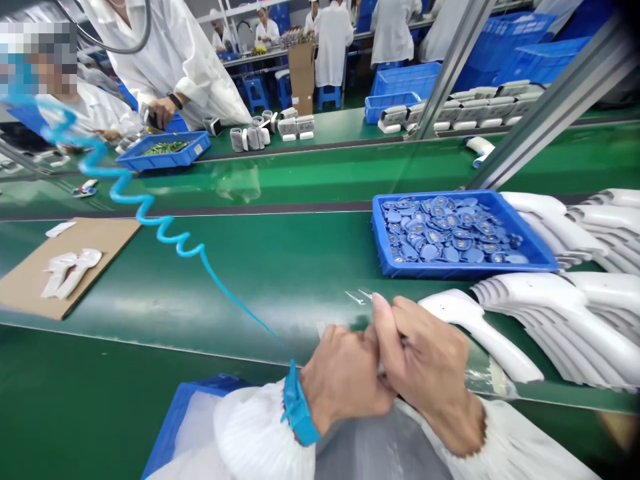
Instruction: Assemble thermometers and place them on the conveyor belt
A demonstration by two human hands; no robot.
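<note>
My left hand (347, 373) and my right hand (425, 363) meet close to my body, in front of the green workbench. Both are closed, knuckles upward, with the fingers curled in. What they grip is hidden between them. A bit of clear plastic film (356, 297) shows just beyond my fingertips; whether I hold it I cannot tell. Around my left wrist is a blue strap (299, 407) tied to a coiled blue cord (165, 223). Nearest my right hand lies a white curved plastic shell (487, 327).
A blue tray (465, 272) of small blue round parts stands ahead. Stacked white shells (565, 300) fill the right. On cardboard (30, 243) at left lie white pieces (75, 270). Metal posts (450, 67) rise beyond. Across the green belt (300, 170), a co-worker's hand (163, 112) works beside another tray (175, 159).
</note>
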